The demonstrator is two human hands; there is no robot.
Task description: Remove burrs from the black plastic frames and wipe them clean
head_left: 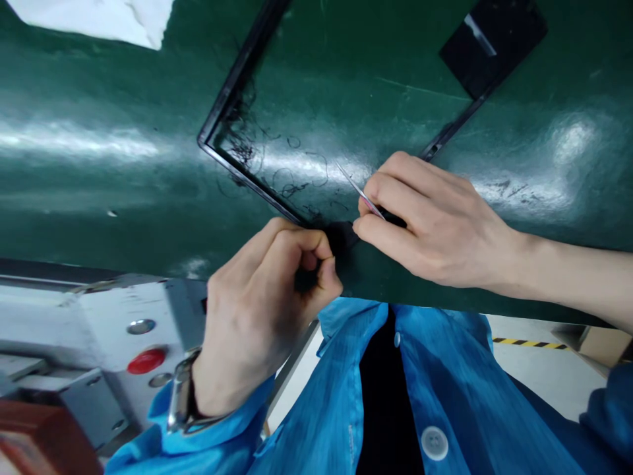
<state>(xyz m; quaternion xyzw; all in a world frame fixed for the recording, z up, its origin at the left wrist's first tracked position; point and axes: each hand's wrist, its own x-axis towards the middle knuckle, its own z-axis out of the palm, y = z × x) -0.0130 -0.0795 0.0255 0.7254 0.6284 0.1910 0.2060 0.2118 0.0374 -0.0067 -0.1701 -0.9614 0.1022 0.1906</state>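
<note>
A thin black rectangular frame (247,179) lies at an angle on the green work surface, partly covered by both hands. My left hand (267,303) is closed by the frame's near edge, thumb and forefinger pinched together. What sits in that pinch, if anything, is hidden. My right hand (435,218) is closed around a slim pointed metal tool (352,179), whose tip points up and left; its handle is covered by the fingers. Curly black shavings (242,150) are scattered inside the frame's corner and along its near side.
A flat black piece (494,49) with a shiny strip lies at the upper right. White paper (99,20) is at the upper left. Below the green surface (123,198), a grey machine panel with a red button (146,361) stands at the left.
</note>
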